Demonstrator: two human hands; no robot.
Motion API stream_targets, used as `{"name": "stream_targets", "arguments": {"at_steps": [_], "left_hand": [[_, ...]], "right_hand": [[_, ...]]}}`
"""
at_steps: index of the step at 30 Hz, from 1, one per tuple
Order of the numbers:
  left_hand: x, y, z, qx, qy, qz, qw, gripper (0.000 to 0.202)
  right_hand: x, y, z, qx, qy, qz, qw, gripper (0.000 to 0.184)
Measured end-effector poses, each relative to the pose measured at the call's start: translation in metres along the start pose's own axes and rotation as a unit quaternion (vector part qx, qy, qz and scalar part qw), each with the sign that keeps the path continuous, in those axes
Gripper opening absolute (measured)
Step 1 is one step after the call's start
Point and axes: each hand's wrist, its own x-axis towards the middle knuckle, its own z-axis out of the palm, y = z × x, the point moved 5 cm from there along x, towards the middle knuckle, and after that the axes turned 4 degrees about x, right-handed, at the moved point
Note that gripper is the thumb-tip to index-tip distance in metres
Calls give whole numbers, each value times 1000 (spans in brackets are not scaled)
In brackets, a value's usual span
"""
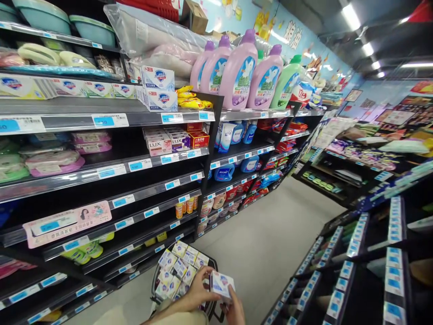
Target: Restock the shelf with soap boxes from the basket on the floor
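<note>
Black basket (213, 263) of soap boxes (180, 268)

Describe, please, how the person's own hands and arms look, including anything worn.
Both the ungloved left hand and the ungloved right hand show bare fingers, with no ring or marking that I can make out. The bare left forearm shows no sleeve or watch; the right forearm is outside the picture. Pale beige cloth, probably clothing, shows beside the left forearm.

So it's just one head-worn cam, angled forward and down: left hand (202, 290) and right hand (236, 310) close up, tiered black shelving (74, 106) near left, smooth grey floor (260, 230) stretching far.
</note>
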Motion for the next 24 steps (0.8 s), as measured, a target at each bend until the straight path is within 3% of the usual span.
{"name": "stream_targets", "arguments": {"at_steps": [6, 11, 15, 19, 22, 24], "left_hand": [[-1, 24, -4, -56, 18, 13, 998, 74], [-2, 43, -3, -61, -22, 34, 997, 69], [-9, 46, -2, 18, -101, -6, 995, 63], [-19, 43, -1, 186, -191, -34, 963, 81], [-24, 37, 3, 280, -211, -7, 937, 87], [-25, 30, 10, 269, -207, 8, 940, 88]], "right_hand": [[-16, -7, 9, 14, -17, -54, 998, 78], [-12, -5, 12, -20, -35, -80, 996, 84], [-10, -4, 7, -23, -35, -78, 996, 87], [-23, -19, 0, -27, -35, -106, 993, 82], [-34, -32, 3, -89, -54, -158, 982, 80], [-38, -35, 9, -124, -81, -199, 969, 79]]}}
